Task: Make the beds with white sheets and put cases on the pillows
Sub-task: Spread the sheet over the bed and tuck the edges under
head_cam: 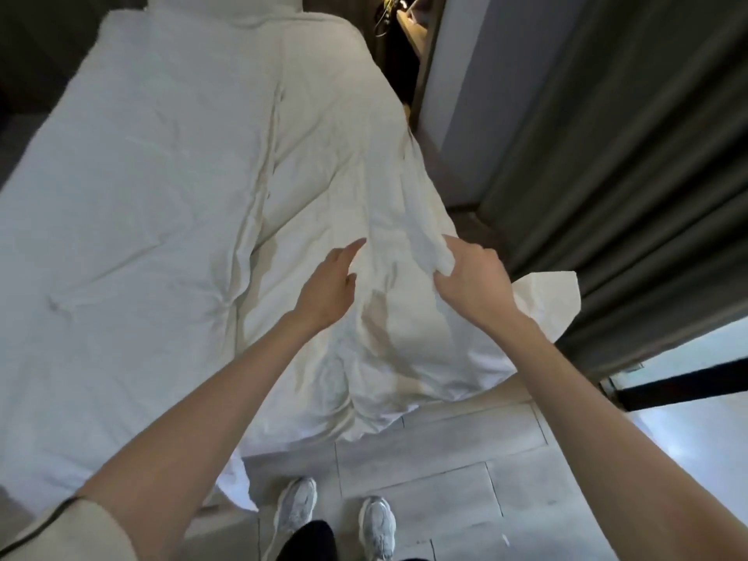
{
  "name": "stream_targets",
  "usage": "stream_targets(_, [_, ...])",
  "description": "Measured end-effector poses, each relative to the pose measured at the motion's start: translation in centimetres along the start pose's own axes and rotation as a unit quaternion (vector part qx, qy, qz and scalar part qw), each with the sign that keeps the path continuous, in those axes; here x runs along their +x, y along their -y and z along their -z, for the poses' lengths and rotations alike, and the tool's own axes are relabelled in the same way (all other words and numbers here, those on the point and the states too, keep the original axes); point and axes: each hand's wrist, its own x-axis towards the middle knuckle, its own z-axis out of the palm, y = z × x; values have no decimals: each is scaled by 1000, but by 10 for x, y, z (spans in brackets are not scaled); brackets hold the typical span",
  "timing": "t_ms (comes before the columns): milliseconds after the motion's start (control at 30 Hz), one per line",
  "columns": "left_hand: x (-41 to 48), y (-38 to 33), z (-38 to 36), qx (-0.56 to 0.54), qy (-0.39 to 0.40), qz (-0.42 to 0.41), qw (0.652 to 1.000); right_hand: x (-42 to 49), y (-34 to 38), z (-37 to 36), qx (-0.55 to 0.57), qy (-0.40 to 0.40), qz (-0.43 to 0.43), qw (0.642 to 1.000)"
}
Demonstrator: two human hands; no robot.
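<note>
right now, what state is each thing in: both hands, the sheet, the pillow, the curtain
white sheet: wrinkled, spread out, near edge hanging down
left hand: open, fingers straight, above the white sheet
right hand: grips a bunched fold of the white sheet
pillow: lies at the far end; cased or not, cannot tell
grey curtain: hangs in folds on the right

You have one view: the wide-angle camera on your head. It stands at the foot of the bed (pixel 133 204), facing along it and steeply down, close enough that your shoes (pixel 297 508) show at the bottom edge.
</note>
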Motion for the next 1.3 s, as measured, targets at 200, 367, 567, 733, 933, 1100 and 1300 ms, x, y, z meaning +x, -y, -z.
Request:
stream_targets(200, [45,-38,42,123,25,-205,971,-25,45,3,-84,44,28,995])
stream_targets(367, [63,-20,70,270,58,-284,918,-46,98,-1,-138,19,11,990])
stream_targets(567, [38,18,120,246,20,-306,919,-73,181,-3,-182,28,-43,982])
stream_targets(733, [1,50,156,250,-14,-304,919,-102,236,-20,-158,16,-86,984])
stream_targets(933, [-66,99,185,268,-39,-338,901,-158,281,-60,-219,7,-52,974])
stream_targets(1100, [-143,155,203,300,-58,-349,886,-220,318,-121,-216,21,-38,975])
stream_targets(1300, [-222,242,219,405,230,-63,883,-262,344,-224,-22,264,-103,959])
